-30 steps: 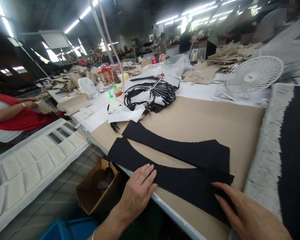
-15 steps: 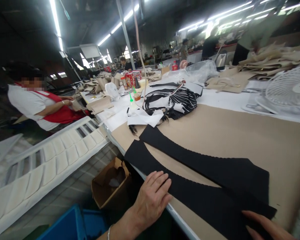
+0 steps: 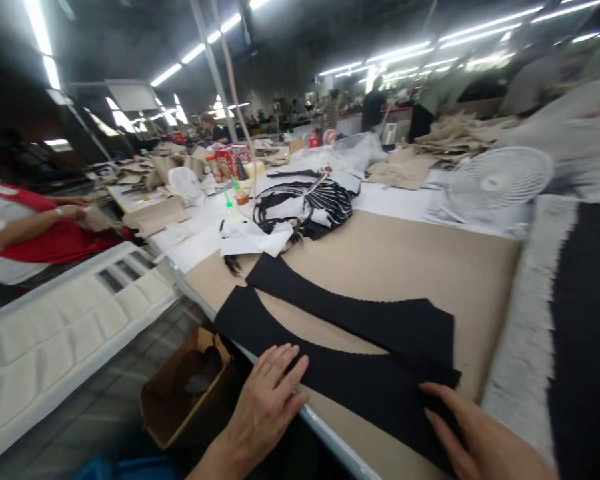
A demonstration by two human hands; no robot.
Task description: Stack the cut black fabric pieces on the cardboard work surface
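Two curved black panels lie on the table, the near panel (image 3: 345,377) overlapping the far panel (image 3: 350,303) at its right end. Each has a finely notched curved edge. My left hand (image 3: 267,393) rests on the near panel beside the table edge, palm down, fingers stretched out. At that panel's right end is my right hand (image 3: 473,430), its thumb and forefinger closed about the black material. The other fingers of my right hand are mostly hidden.
Tan sheeting (image 3: 405,250) covers the table. Behind the panels lie a striped black-and-white bundle (image 3: 325,203) and white scraps (image 3: 255,237). A white fan (image 3: 500,180) stands right. Left are a cardboard box (image 3: 185,387), a rack of pale pieces (image 3: 80,320) and a person in a red apron (image 3: 45,233).
The view has swung to the right, so a grey strip and another black piece show at the right edge. Both hands keep their places on the near panel.
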